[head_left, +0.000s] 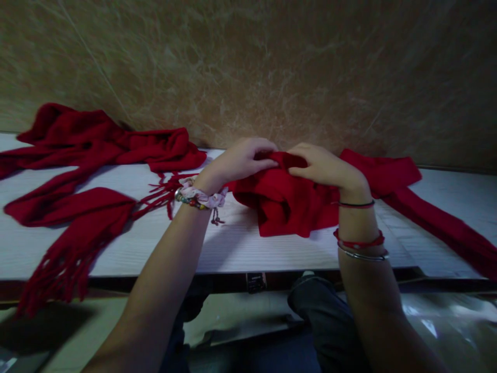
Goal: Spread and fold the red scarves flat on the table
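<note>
Both hands (244, 160) (323, 165), half curled, pinch red cloth (285, 199).

Dim, slightly blurred (small glare lower right).

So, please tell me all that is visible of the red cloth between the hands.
The red cloth looks soft and matte, bunched in loose folds, its lower part resting on the white table. The left hand and right hand hold its upper edge. Whether it joins the red fabric beyond the right hand is hidden.
</note>
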A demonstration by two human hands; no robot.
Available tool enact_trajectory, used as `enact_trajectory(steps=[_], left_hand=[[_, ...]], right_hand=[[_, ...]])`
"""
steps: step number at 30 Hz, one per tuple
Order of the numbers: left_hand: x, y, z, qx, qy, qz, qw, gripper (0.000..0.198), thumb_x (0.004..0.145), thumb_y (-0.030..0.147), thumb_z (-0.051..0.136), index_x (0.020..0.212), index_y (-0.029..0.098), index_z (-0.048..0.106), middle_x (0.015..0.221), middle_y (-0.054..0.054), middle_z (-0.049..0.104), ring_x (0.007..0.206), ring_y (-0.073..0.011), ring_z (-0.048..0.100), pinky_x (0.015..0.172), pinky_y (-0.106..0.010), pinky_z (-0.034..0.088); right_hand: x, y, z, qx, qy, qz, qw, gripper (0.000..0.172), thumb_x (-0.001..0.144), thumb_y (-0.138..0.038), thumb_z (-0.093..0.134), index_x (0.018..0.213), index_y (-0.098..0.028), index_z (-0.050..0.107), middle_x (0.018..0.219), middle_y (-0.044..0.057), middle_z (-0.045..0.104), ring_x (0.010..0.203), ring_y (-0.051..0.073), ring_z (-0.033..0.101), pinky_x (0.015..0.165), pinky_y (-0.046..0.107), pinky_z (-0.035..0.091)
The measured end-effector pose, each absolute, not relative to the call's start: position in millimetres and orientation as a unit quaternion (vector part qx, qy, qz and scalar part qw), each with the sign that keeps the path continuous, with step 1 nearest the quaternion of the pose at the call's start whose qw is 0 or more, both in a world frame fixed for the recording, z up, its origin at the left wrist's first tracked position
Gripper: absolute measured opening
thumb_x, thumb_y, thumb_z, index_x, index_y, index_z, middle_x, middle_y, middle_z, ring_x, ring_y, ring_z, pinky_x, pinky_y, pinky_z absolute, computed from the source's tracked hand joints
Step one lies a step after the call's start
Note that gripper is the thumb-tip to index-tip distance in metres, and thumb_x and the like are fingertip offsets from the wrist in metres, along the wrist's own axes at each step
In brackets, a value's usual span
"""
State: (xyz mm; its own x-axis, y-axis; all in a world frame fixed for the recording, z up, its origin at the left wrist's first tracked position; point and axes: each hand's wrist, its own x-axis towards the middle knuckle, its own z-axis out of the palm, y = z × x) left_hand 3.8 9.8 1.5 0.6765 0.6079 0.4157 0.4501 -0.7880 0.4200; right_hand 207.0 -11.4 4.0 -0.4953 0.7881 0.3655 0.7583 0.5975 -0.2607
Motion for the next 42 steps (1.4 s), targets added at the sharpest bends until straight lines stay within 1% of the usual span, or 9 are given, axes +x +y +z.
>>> enact_trajectory(steps=[3, 9, 13, 16, 19, 25, 30, 37, 42], left_hand=[[4.3, 8.3, 0.8, 0.907, 0.286, 0.261, 0.165, 0.020, 0.079, 0.031, 0.055, 0.088, 0.015, 0.061, 0.082, -0.001, 0.060, 0.077, -0.0132, 0.052, 0.073, -0.025, 0.037], [-5.8, 13.7, -0.5, 0.920, 0.324, 0.134, 0.175, 0.021, 0.075, 0.033, 0.055, 0.082, 0.014, 0.061, 0.073, 0.002, 0.057, 0.065, -0.0103, 0.050, 0.063, -0.022, 0.035], [-7.4, 13.2, 1.2, 0.928, 0.327, 0.100, 0.150, 0.015, 0.072, 0.025, 0.051, 0.078, 0.014, 0.061, 0.069, 0.002, 0.056, 0.064, -0.0104, 0.050, 0.061, -0.022, 0.033], [-6.9, 12.3, 2.4, 0.921, 0.359, 0.086, 0.121, 0.015, 0.070, 0.024, 0.053, 0.078, 0.014, 0.061, 0.067, 0.001, 0.056, 0.064, -0.0117, 0.050, 0.060, -0.022, 0.033], [-6.4, 12.3, 2.9, 0.912, 0.370, 0.135, 0.117, 0.020, 0.075, 0.030, 0.052, 0.083, 0.014, 0.062, 0.074, 0.000, 0.059, 0.070, -0.0129, 0.053, 0.065, -0.023, 0.036], [-3.0, 11.3, 0.0, 0.901, 0.341, 0.218, 0.155, 0.018, 0.082, 0.028, 0.048, 0.088, 0.016, 0.059, 0.081, -0.001, 0.059, 0.077, -0.0124, 0.054, 0.072, -0.024, 0.039], [-3.0, 11.1, -2.2, 0.902, 0.328, 0.225, 0.168, 0.016, 0.084, 0.027, 0.047, 0.088, 0.016, 0.058, 0.080, 0.000, 0.059, 0.077, -0.0118, 0.054, 0.072, -0.024, 0.040], [6.0, 11.1, -5.0, 0.905, 0.326, 0.216, 0.168, 0.018, 0.080, 0.027, 0.050, 0.089, 0.015, 0.059, 0.079, -0.001, 0.059, 0.073, -0.0130, 0.054, 0.070, -0.025, 0.040], [20.3, 10.5, -16.3, 0.904, 0.290, 0.229, 0.215, 0.030, 0.080, 0.025, 0.046, 0.104, 0.014, 0.060, 0.091, -0.002, 0.064, 0.081, -0.0145, 0.057, 0.074, -0.025, 0.042]], right_hand=[[206.6, -13.9, 7.6, -0.465, -0.846, 0.081, 0.245, 0.006, 0.071, -0.020, 0.061, 0.068, -0.021, 0.066, 0.074, 0.002, 0.065, 0.078, 0.021, 0.059, 0.076, 0.035, 0.044], [235.4, -16.8, 11.6, -0.459, -0.699, 0.280, 0.472, 0.014, 0.066, -0.033, 0.068, 0.066, -0.022, 0.060, 0.065, 0.000, 0.059, 0.066, 0.017, 0.056, 0.064, 0.033, 0.047], [250.4, -4.9, 4.6, -0.508, -0.598, 0.248, 0.568, 0.010, 0.076, -0.035, 0.055, 0.071, -0.026, 0.053, 0.069, 0.001, 0.061, 0.070, 0.020, 0.059, 0.064, 0.037, 0.050], [255.7, -2.4, 1.8, -0.578, -0.612, 0.159, 0.516, 0.010, 0.078, -0.030, 0.050, 0.072, -0.024, 0.056, 0.069, 0.003, 0.061, 0.072, 0.021, 0.059, 0.071, 0.041, 0.049], [253.1, -8.9, 4.2, -0.592, -0.683, 0.153, 0.400, 0.004, 0.063, -0.020, 0.067, 0.066, -0.020, 0.064, 0.068, 0.003, 0.063, 0.073, 0.022, 0.059, 0.080, 0.044, 0.045], [223.2, -14.2, 8.6, -0.435, -0.863, 0.060, 0.249, 0.030, 0.067, -0.028, 0.070, 0.097, -0.022, 0.068, 0.108, 0.006, 0.064, 0.105, 0.025, 0.054, 0.092, 0.043, 0.041], [208.9, -8.7, 4.2, -0.452, -0.872, 0.062, 0.176, 0.006, 0.074, -0.022, 0.064, 0.078, -0.019, 0.067, 0.084, 0.004, 0.066, 0.084, 0.021, 0.059, 0.080, 0.036, 0.045], [211.4, -12.6, 10.6, -0.434, -0.797, -0.034, 0.419, 0.009, 0.082, -0.020, 0.055, 0.072, -0.020, 0.056, 0.089, 0.004, 0.057, 0.087, 0.018, 0.055, 0.078, 0.034, 0.046], [192.9, -16.9, 15.2, -0.436, -0.744, -0.097, 0.498, 0.016, 0.082, -0.016, 0.055, 0.070, -0.025, 0.049, 0.093, 0.005, 0.052, 0.090, 0.018, 0.051, 0.080, 0.034, 0.047]])
